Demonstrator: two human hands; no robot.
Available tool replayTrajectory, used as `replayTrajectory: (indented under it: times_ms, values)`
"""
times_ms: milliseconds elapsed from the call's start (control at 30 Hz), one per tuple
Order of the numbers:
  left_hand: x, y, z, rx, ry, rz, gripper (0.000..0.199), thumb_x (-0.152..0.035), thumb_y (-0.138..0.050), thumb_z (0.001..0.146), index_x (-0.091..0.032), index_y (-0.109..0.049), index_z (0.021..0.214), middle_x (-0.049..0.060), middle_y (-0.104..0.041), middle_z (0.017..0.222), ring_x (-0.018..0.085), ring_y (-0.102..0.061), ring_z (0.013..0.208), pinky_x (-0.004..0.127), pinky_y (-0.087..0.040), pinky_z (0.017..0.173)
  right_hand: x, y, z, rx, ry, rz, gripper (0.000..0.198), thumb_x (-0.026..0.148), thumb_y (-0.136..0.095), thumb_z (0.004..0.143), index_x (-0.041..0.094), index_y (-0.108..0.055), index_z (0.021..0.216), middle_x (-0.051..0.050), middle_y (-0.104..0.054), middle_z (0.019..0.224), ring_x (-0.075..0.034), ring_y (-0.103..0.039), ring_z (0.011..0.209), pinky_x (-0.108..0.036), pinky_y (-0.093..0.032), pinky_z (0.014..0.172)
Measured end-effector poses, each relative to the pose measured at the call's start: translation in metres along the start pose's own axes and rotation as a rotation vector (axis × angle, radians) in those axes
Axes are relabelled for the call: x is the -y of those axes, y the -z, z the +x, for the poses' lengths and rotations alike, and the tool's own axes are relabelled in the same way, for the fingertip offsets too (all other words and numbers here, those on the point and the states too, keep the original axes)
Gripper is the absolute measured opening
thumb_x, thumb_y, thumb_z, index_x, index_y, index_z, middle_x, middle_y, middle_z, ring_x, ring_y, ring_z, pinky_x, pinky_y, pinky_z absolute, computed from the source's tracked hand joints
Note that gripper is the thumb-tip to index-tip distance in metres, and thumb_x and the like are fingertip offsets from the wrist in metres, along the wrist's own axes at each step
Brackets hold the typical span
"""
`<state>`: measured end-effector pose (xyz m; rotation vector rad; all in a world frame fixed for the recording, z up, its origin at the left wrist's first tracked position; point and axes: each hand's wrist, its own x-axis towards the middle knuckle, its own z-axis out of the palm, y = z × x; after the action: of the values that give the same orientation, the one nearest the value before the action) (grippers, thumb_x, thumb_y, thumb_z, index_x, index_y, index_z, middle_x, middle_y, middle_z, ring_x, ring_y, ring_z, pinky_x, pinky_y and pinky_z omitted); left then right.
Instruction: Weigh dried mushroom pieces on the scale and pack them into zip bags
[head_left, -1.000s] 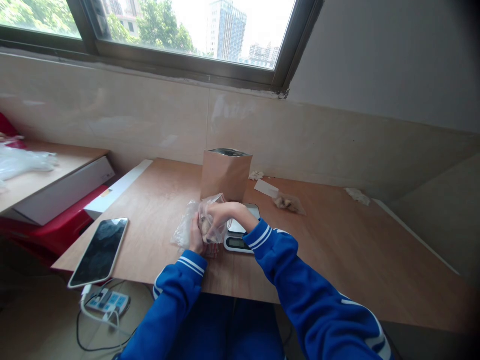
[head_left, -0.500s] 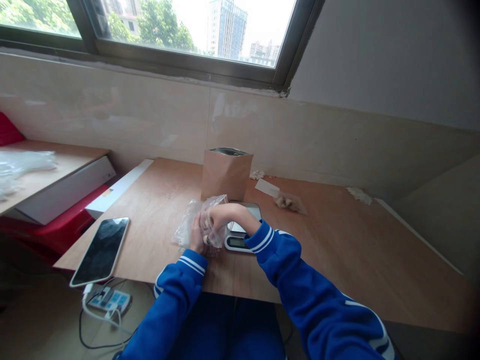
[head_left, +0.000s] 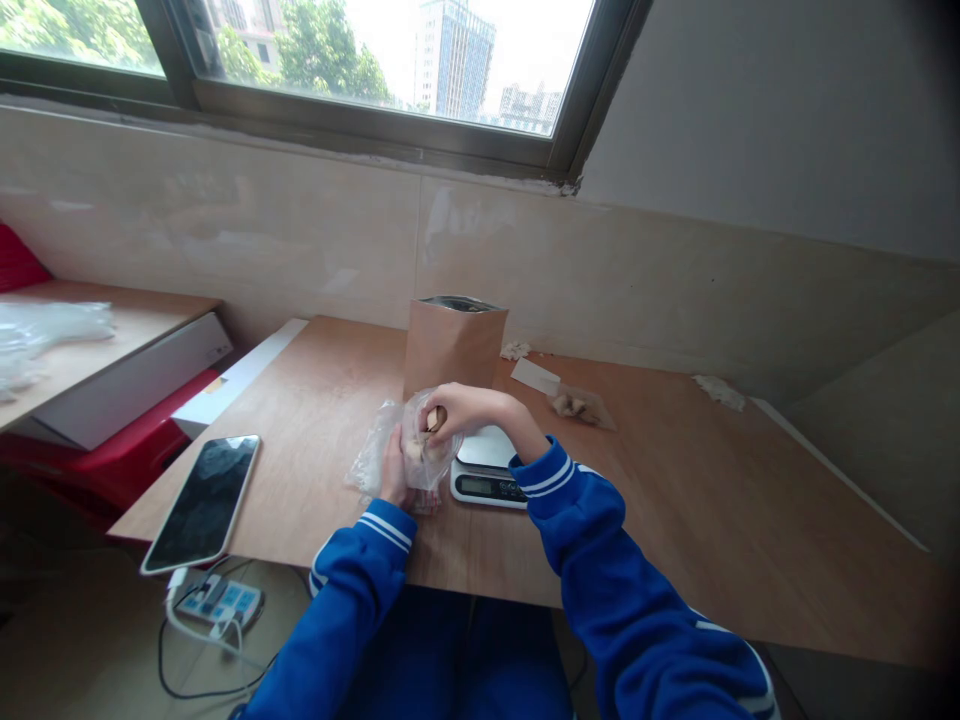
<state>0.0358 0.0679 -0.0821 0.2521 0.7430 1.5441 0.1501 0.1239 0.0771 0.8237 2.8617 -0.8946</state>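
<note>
My left hand (head_left: 394, 470) is closed around a clear plastic bag (head_left: 424, 465) with pale pieces inside. At the bag's mouth, my right hand (head_left: 454, 408) pinches a light brown, dried-looking piece (head_left: 436, 418); its exact kind is unclear. More clear plastic bags (head_left: 373, 450) lie on the table beside and under my left hand. Just right of the held bag sits a white digital kitchen scale (head_left: 487, 470), partly covered by my right wrist. Behind the hands a brown kraft paper pouch (head_left: 454, 345) stands upright, its top open.
A filled clear bag (head_left: 577, 405) and a white card (head_left: 535, 375) lie behind the scale to the right. A smartphone (head_left: 201, 505) rests at the table's left edge, above a power strip (head_left: 221, 598) with cables. The tiled wall (head_left: 675, 290) bounds the table's back.
My right hand has risen out of the bag, now with a light brown piece in its fingers. The scale's display shows more fully. My left hand and the bag stay nearly in place.
</note>
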Motion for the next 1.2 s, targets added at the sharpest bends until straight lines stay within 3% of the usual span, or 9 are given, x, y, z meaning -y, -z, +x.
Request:
replayTrajectory:
  times_ms: [133, 300, 500, 600, 700, 800, 900, 1200]
  values:
    - [-0.004, -0.006, -0.006, -0.088, -0.042, 0.021, 0.041, -0.036, -0.038, 0.097, -0.010, -0.066, 0.112, 0.010, -0.074, 0.090, 0.021, -0.072, 0.085, 0.031, -0.059, 0.077, -0.005, 0.023, -0.018, -0.162, 0.003, 0.151, 0.027, 0.033, -0.075, 0.071, 0.016, -0.072, 0.092, -0.001, -0.069, 0.082, -0.014, -0.059, 0.074, -0.021, -0.040, 0.062]
    - [-0.008, -0.011, -0.012, -0.111, -0.026, 0.061, 0.046, -0.041, -0.031, 0.099, -0.014, -0.060, 0.123, 0.007, -0.072, 0.079, 0.019, -0.072, 0.083, 0.031, -0.058, 0.079, -0.009, 0.058, -0.033, -0.484, 0.001, 0.286, 0.035, 0.040, -0.073, 0.071, 0.014, -0.071, 0.093, -0.003, -0.069, 0.085, -0.015, -0.058, 0.077, -0.024, -0.041, 0.065]
    - [-0.008, -0.013, -0.013, -0.124, -0.027, 0.055, 0.046, -0.039, -0.029, 0.100, -0.013, -0.060, 0.122, 0.007, -0.073, 0.082, 0.018, -0.072, 0.085, 0.030, -0.058, 0.081, -0.030, 0.086, -0.009, -0.863, 0.013, 0.386, 0.043, 0.047, -0.075, 0.065, 0.014, -0.068, 0.091, -0.001, -0.066, 0.081, -0.014, -0.057, 0.072, -0.024, -0.042, 0.064]
    - [-0.009, -0.013, -0.013, -0.122, -0.025, 0.065, 0.046, -0.040, -0.030, 0.100, -0.012, -0.060, 0.122, 0.008, -0.073, 0.081, 0.020, -0.073, 0.086, 0.032, -0.058, 0.082, -0.040, 0.097, 0.009, -1.000, 0.000, 0.309, 0.043, 0.049, -0.073, 0.067, 0.014, -0.067, 0.092, 0.000, -0.065, 0.077, -0.015, -0.057, 0.073, -0.026, -0.044, 0.066]
    - [-0.008, -0.012, -0.013, -0.115, -0.030, 0.070, 0.046, -0.040, -0.031, 0.100, -0.012, -0.059, 0.123, 0.009, -0.074, 0.082, 0.020, -0.073, 0.085, 0.033, -0.058, 0.082, -0.045, 0.102, 0.023, -1.086, -0.058, 0.083, 0.030, 0.043, -0.069, 0.074, 0.016, -0.066, 0.089, -0.003, -0.065, 0.085, -0.017, -0.057, 0.079, -0.028, -0.045, 0.073]
    - [-0.007, -0.010, -0.011, -0.108, -0.026, 0.078, 0.047, -0.042, -0.032, 0.099, -0.013, -0.059, 0.124, 0.010, -0.074, 0.087, 0.020, -0.073, 0.085, 0.033, -0.058, 0.080, -0.045, 0.098, 0.031, -1.049, -0.107, -0.117, 0.016, 0.030, -0.065, 0.079, 0.016, -0.065, 0.085, -0.006, -0.062, 0.093, -0.017, -0.057, 0.084, -0.027, -0.044, 0.079]
    - [-0.006, -0.007, -0.010, -0.097, -0.027, 0.079, 0.047, -0.046, -0.035, 0.098, -0.014, -0.059, 0.123, 0.010, -0.074, 0.090, 0.021, -0.073, 0.086, 0.034, -0.059, 0.077, -0.043, 0.091, 0.033, -0.967, -0.099, -0.167, 0.013, 0.024, -0.060, 0.081, 0.015, -0.064, 0.089, -0.008, -0.060, 0.097, -0.016, -0.057, 0.083, -0.026, -0.043, 0.077]
    - [-0.008, -0.011, -0.013, -0.070, -0.027, 0.037, 0.046, -0.043, -0.033, 0.099, -0.012, -0.060, 0.122, 0.010, -0.074, 0.091, 0.022, -0.072, 0.094, 0.032, -0.058, 0.082, -0.049, 0.092, 0.019, -0.707, -0.124, -0.016, 0.032, 0.047, -0.059, 0.079, 0.015, -0.065, 0.085, 0.000, -0.064, 0.078, -0.013, -0.051, 0.070, -0.023, -0.035, 0.065]
